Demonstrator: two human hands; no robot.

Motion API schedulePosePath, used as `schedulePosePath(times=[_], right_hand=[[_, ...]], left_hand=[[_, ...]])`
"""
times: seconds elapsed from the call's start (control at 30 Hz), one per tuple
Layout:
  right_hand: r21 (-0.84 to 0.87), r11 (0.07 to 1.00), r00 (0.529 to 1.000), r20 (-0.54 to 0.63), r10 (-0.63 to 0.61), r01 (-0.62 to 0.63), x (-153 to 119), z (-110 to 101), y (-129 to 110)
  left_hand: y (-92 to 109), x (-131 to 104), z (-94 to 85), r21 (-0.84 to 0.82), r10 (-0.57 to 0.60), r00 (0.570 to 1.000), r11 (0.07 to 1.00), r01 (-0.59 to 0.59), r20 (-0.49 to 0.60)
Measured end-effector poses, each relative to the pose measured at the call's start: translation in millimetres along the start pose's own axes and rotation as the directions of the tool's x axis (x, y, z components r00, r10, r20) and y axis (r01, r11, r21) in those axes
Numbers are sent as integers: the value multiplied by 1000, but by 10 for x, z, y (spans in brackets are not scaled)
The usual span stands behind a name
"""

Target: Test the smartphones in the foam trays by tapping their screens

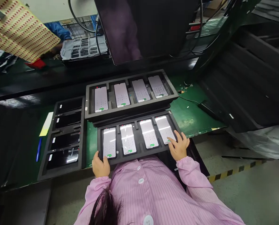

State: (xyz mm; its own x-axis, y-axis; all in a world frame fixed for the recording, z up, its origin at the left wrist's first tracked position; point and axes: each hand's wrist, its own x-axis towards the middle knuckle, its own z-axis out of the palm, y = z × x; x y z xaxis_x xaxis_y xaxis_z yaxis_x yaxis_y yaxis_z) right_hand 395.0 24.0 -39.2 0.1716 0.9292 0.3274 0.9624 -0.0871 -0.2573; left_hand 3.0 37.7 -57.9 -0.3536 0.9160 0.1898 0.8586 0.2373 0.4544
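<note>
A dark foam tray [139, 150] at the front of the bench, against my body, holds several lit phones showing a keypad and a green button. My left hand [101, 165] is at the tray's front left corner, fingers apart, its thumb at the bottom of the leftmost phone [109, 142]. At the other end my right hand [179, 146] is spread, one fingertip at the lower screen of the rightmost phone [164, 128]. Its other fingers lie over the tray's right end. Neither hand grasps a phone.
Behind sits a raised stack topped by a foam tray [132, 111] of lit phones. To the left, another tray [82, 140] holds dark-screened phones. A blue pen [38, 150] lies farther left. A large black monitor [151, 28] overhangs the back; black trays [245, 84] lean at right.
</note>
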Motion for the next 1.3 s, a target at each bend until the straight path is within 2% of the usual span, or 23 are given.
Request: schedulePosePath(times=[0.07, 0.13, 0.3, 0.37, 0.53, 0.63, 0.77, 1.0, 1.07, 1.2, 1.3], right_hand=[[13, 999, 996, -68, 51, -50, -17, 7, 81], [15, 994, 990, -87, 111, -110, -29, 11, 156], [-20, 975, 975, -20, 221, -221, -16, -27, 165], [-32, 979, 979, 13, 203, -203, -9, -52, 94], [-15, 998, 990, 128, 61, -60, -19, -59, -74], [-24, 991, 989, 58, 135, -134, -16, -28, -46], [-58, 955, 957, -22, 291, -291, 19, -3, 45], [26, 984, 981, -82, 178, -176, 41, -22, -78], [48, 987, 987, -39, 156, -154, 46, -26, -130], [25, 992, 986, 121, 117, -121, 75, -25, -185], [-10, 989, 980, 133, 147, -147, 98, -19, -181]], left_hand=[[-7, 4, 11, 12, -6, 1000, 1000, 6, -4], [-12, 7, 19, 32, -12, 1000, 999, 12, -1], [-18, -2, 40, 52, -8, 1000, 999, 9, -17], [-21, -9, 50, 53, -1, 999, 999, 2, -32], [-32, -14, 66, 44, 2, 998, 999, 0, -61], [-29, -14, 67, 38, -2, 997, 999, 5, -73], [-19, -16, 71, 42, 0, 997, 999, 4, -84], [-7, -12, 74, 43, 0, 996, 999, 4, -90], [-2, -11, 67, 36, -5, 996, 999, 8, -85], [8, -8, 54, 28, -14, 997, 999, 17, -78], [10, -9, 50, 21, -9, 997, 1000, 10, -75]])
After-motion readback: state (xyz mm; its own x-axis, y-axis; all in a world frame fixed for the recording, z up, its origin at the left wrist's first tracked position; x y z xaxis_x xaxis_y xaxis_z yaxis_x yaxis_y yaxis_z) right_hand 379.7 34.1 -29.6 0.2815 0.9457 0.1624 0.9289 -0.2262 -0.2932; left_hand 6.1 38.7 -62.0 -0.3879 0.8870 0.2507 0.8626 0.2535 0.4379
